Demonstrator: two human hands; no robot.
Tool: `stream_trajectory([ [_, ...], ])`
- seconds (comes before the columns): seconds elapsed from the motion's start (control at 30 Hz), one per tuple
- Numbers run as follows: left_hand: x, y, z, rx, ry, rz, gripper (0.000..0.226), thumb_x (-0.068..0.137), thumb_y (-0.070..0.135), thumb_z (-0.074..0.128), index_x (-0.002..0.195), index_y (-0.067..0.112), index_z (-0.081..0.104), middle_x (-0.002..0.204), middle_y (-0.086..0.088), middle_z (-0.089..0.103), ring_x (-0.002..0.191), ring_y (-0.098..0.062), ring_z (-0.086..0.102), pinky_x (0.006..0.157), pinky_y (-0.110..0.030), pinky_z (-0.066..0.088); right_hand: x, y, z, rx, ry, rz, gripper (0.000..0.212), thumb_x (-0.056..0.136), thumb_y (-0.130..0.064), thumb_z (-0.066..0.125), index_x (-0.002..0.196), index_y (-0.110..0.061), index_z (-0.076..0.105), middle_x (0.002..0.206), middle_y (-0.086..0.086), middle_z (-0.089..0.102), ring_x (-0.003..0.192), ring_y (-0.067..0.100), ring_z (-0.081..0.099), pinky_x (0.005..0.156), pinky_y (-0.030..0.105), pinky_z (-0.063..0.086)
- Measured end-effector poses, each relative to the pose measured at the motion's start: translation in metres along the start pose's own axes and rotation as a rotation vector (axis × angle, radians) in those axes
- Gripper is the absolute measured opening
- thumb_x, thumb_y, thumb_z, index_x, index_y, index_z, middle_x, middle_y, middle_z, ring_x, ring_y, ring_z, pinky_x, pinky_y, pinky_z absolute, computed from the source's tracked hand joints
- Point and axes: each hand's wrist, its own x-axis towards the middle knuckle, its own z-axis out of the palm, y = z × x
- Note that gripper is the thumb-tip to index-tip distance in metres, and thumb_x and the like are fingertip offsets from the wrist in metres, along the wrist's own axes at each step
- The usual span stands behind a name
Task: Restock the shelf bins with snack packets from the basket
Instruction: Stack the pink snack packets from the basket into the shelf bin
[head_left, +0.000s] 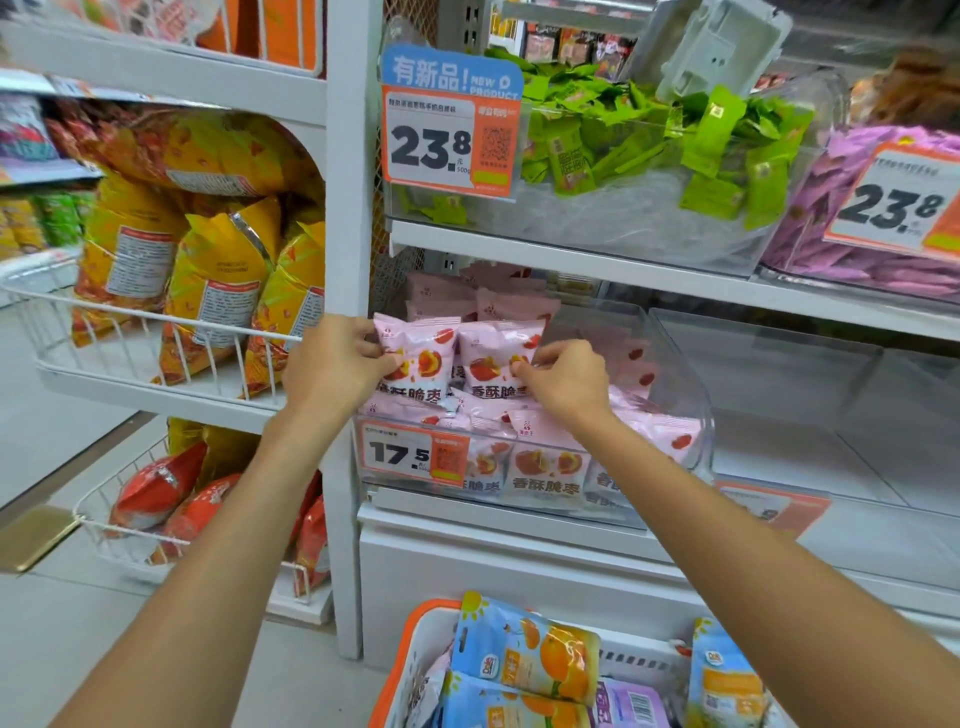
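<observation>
While the clear plastic shelf bin (691, 415) sits nearly heaped, left hand (332, 364) and right hand (566, 379) each pinch an upright pink jujube snack packet (421, 358) above it; stacked too high, packets could slide over the front wall.

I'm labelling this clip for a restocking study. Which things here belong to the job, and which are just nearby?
Job:
left hand and right hand, each pinching a pink packet
clear bin
orange basket

Nearby:
green packets
purple packets
yellow bags
price tag
</observation>
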Motion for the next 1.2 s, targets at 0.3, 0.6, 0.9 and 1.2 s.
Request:
stream_trajectory([
  [0.3,0.005,-0.005,0.003,0.081,-0.003,-0.005,0.02,0.082,0.03,0.07,0.099,0.02,0.073,0.092,-0.003,0.074,0.093,-0.022,0.065,0.082,-0.041,0.054,0.01,0.002,-0.005,0.045,-0.14,0.094,0.038,0.087,-0.034,0.065,0.086,0.003,0.072,0.086,0.015,0.073,0.084,0.023,0.067,0.066,0.026,0.043],
  [0.6,0.005,-0.001,-0.002,0.4,0.096,0.027,0.029,0.077,0.046,0.068,0.087,0.02,0.074,0.082,-0.005,0.069,0.082,-0.029,0.062,0.064,-0.031,0.044,0.014,-0.002,0.005,-0.045,-0.142,0.115,0.028,0.088,-0.031,0.063,0.068,-0.012,0.059,0.065,0.01,0.062,0.076,0.025,0.068,0.085,0.038,0.055],
  [0.9,-0.011,0.017,-0.01,0.356,0.092,0.056,0.016,0.078,0.036,0.067,0.086,0.022,0.068,0.085,-0.002,0.067,0.087,-0.029,0.061,0.067,-0.031,0.043,-0.001,-0.004,-0.017,-0.079,-0.205,0.083,0.027,0.086,-0.022,0.065,0.098,0.002,0.067,0.099,0.018,0.068,0.095,0.029,0.064,0.086,0.036,0.052],
  [1.2,-0.086,0.037,0.016,0.188,-0.09,0.1,0.012,0.086,0.033,0.055,0.088,0.029,0.067,0.097,0.002,0.071,0.098,-0.028,0.062,0.079,-0.033,0.047,-0.076,0.049,-0.064,0.211,-0.06,-0.082,0.02,0.088,-0.002,0.057,0.086,-0.018,0.069,0.091,-0.003,0.065,0.076,0.01,0.062,0.072,0.026,0.05],
])
